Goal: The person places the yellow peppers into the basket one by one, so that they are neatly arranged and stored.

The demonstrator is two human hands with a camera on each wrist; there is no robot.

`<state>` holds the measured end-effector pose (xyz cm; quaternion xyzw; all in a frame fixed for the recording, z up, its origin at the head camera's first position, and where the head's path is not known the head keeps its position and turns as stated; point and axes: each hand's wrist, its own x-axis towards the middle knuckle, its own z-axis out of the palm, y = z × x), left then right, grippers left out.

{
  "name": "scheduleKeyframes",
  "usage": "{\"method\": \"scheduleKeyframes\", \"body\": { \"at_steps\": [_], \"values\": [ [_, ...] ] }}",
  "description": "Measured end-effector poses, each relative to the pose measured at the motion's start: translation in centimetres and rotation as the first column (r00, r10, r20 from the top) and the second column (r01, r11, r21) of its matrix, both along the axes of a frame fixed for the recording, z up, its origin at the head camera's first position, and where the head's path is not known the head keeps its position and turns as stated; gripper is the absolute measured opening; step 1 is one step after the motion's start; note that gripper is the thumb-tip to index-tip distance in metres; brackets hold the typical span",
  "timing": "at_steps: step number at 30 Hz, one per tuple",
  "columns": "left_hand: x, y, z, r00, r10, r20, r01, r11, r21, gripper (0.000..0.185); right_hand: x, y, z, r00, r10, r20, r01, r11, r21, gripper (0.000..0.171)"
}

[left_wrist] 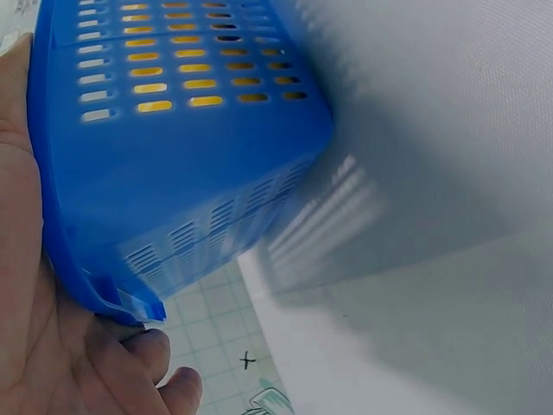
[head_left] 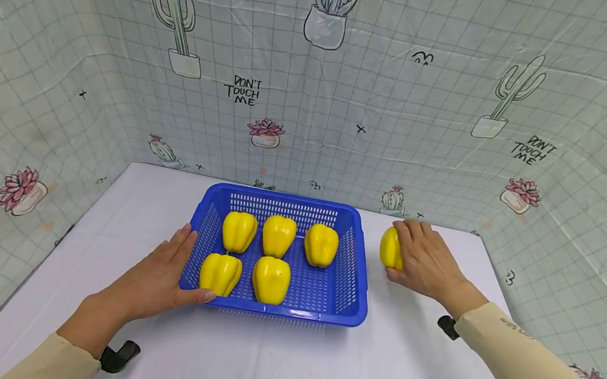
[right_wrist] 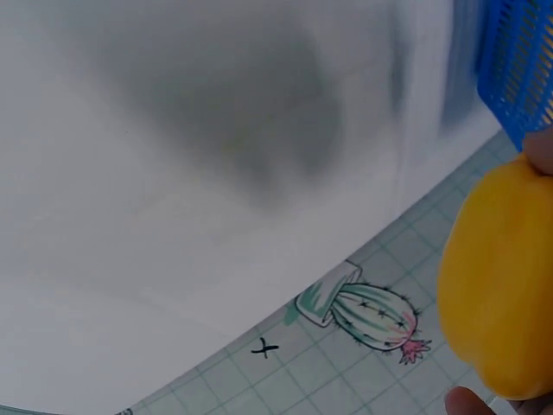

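A blue plastic basket [head_left: 305,315] stands on the table with several yellow bell peppers in two rows inside, such as the front-left bell pepper [head_left: 220,275]. My left hand [head_left: 153,275] rests against the basket's left side, fingers stretched along the rim and thumb on the front rim. In the left wrist view the palm lies along the blue rim. To the right of the basket, my right hand [head_left: 424,261] grips another yellow bell pepper [head_left: 390,249] from above. The right wrist view shows this bell pepper [right_wrist: 501,285] above the table, fingertips at both its ends.
A white cloth covers the table [head_left: 293,365]. Behind and on both sides hangs a gridded curtain [head_left: 313,108] printed with cacti and words. Dark straps [head_left: 119,356] show at the wrists.
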<state>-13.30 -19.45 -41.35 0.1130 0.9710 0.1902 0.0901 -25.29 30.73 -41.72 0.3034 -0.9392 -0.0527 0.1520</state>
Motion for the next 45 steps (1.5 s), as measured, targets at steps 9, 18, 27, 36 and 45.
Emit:
{"method": "scheduleKeyframes", "body": {
  "at_steps": [9,18,27,36,45],
  "values": [
    [0.0,0.1,0.1,1.000,0.001,0.008,-0.001,1.000,0.014,0.130,0.3,-1.6,1.8,0.999,0.045,-0.029,-0.045,0.999,-0.009,0.088],
    [-0.1,0.0,0.1,1.000,-0.014,-0.019,0.013,1.000,-0.026,0.129,0.8,-4.2,3.7,0.995,0.073,-0.064,-0.073,0.997,0.003,0.091],
    [-0.1,0.0,0.2,0.999,-0.025,-0.035,0.023,0.998,-0.063,0.130,1.3,-7.2,3.9,0.984,0.151,-0.093,-0.155,0.987,-0.038,0.091],
    [-0.2,-0.1,0.2,0.998,-0.048,-0.048,0.043,0.993,-0.107,0.131,2.6,-9.6,3.2,0.989,0.144,-0.015,-0.145,0.989,-0.011,0.091],
    [-0.1,-0.1,0.3,0.997,-0.049,-0.059,0.043,0.994,-0.099,0.131,3.9,-11.5,2.4,0.989,0.127,0.080,-0.129,0.991,0.019,0.091]
  ]
}}
